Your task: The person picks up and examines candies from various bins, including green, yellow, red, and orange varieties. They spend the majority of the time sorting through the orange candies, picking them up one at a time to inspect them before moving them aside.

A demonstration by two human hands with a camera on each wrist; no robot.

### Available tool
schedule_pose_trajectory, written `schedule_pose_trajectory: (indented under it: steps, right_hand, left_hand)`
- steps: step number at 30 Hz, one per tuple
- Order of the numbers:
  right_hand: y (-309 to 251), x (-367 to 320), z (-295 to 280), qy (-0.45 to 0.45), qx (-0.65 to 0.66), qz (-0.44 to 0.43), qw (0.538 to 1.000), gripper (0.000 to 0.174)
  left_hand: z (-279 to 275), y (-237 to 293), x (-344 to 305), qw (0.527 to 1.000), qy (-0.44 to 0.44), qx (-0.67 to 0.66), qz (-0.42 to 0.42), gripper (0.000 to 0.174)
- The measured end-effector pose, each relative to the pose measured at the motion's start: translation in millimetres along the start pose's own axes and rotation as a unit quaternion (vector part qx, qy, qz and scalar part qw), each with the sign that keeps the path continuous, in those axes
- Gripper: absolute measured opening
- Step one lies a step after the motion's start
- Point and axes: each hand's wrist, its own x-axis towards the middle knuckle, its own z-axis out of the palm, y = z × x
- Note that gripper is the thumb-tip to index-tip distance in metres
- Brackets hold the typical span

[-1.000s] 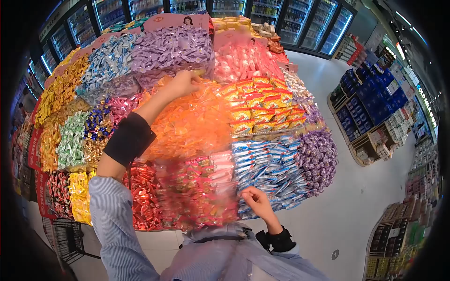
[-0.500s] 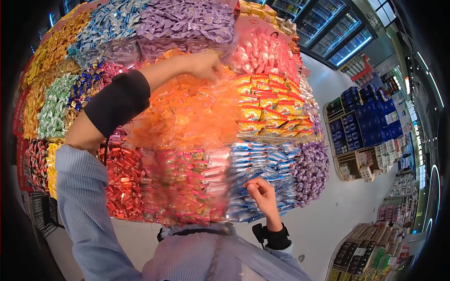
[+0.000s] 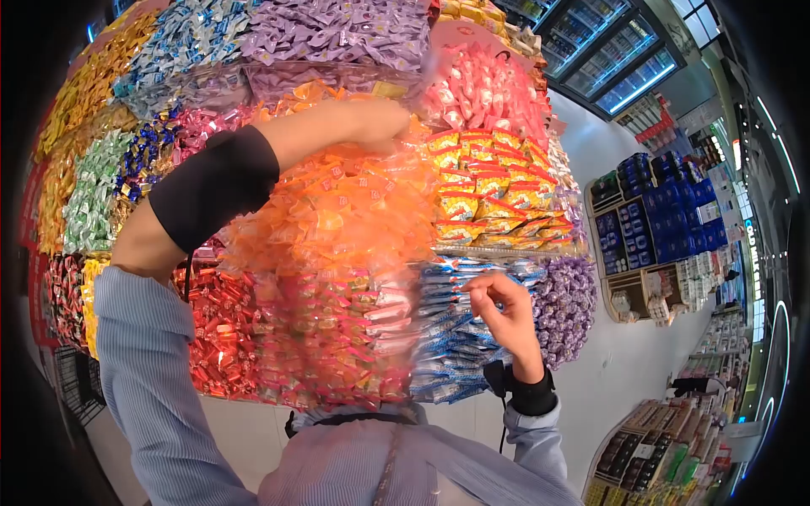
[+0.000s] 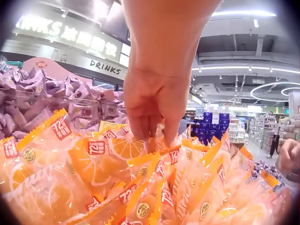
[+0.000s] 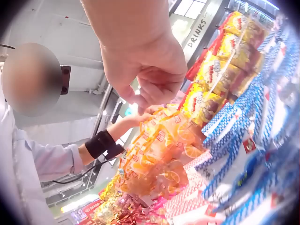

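My left hand (image 3: pixel 381 125) reaches over the heap of orange-wrapped candies (image 3: pixel 337 207). In the left wrist view its fingers (image 4: pixel 140 125) point down among the clear packets with orange-slice prints, and the fingertips are hidden behind the wrappers; I cannot tell whether they pinch one. My right hand (image 3: pixel 508 314) hovers over the blue-and-white candy packets (image 3: pixel 456 346), its fingers loosely curled with nothing in them. The right wrist view shows these curled fingers (image 5: pixel 157 89) near the thumb, with the orange packets beyond and below.
Purple candies (image 3: pixel 337 34) fill the section behind the orange ones. Yellow-and-red snack bags (image 3: pixel 485 190) lie to the right, with pink candies (image 3: pixel 485 93) above. Red candies (image 3: pixel 224 333) lie at the front left, purple balls (image 3: pixel 565 312) at the right. A blue-boxed display (image 3: pixel 666 207) stands across the aisle.
The head view has turned and come closer to the candies. My left hand has moved rightward along the back of the orange heap. My right hand has risen and shifted right.
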Motion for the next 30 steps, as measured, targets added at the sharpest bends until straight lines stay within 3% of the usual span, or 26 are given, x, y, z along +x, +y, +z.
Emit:
schedule_pose_trajectory:
  steps: [3, 5, 8, 15, 16, 19, 22, 25, 28, 30]
  right_hand:
    - [-21.6, 51.6, -16.3, 0.015, -0.055, -0.027, 0.998, 0.013]
    - [-27.5, 91.6, -22.0, 0.023, -0.138, -0.101, 0.985, 0.014]
    - [-38.3, 136.1, -27.5, -0.015, -0.265, -0.102, 0.959, 0.015]
    - [1.8, 198.9, -16.8, -0.096, -0.358, -0.112, 0.922, 0.021]
    - [6.4, 204.2, -14.3, -0.118, -0.353, -0.085, 0.924, 0.021]
    - [14.0, 214.9, -12.3, -0.12, -0.339, -0.12, 0.925, 0.018]
    - [16.6, 222.6, -12.3, -0.094, -0.175, -0.127, 0.972, 0.007]
    - [8.6, 226.4, -16.2, -0.076, -0.203, -0.162, 0.963, 0.003]
    - [-7.3, 235.0, -29.0, -0.14, -0.072, -0.057, 0.986, 0.002]
    - [-16.4, 239.0, -35.3, -0.166, -0.136, -0.095, 0.972, 0.002]
  left_hand:
    - [-13.2, 17.1, -5.8, 0.999, -0.051, 0.005, 0.0, 0.013]
    - [-10.9, 17.4, -14.0, 0.998, -0.046, -0.047, 0.001, 0.013]
    - [-12.3, 24.2, -28.3, 0.998, -0.018, -0.067, 0.0, 0.013]
    - [-11.4, 20.8, -30.5, 0.997, -0.036, -0.066, -0.023, 0.01]
    - [-9.3, 18.2, -28.9, 0.996, -0.042, -0.07, -0.026, 0.009]
    - [-7.3, 16.7, -23.6, 0.994, -0.051, -0.084, -0.041, 0.009]
    - [-18.9, 23.2, -23.6, 0.992, -0.085, -0.079, -0.047, 0.009]
    - [-30.9, 31.6, -28.8, 0.987, -0.104, -0.111, -0.055, 0.007]
    - [-34.7, 26.6, -31.0, 0.979, -0.119, -0.161, -0.033, 0.011]
    - [-22.0, 15.7, -24.1, 0.972, -0.15, -0.154, -0.098, 0.015]
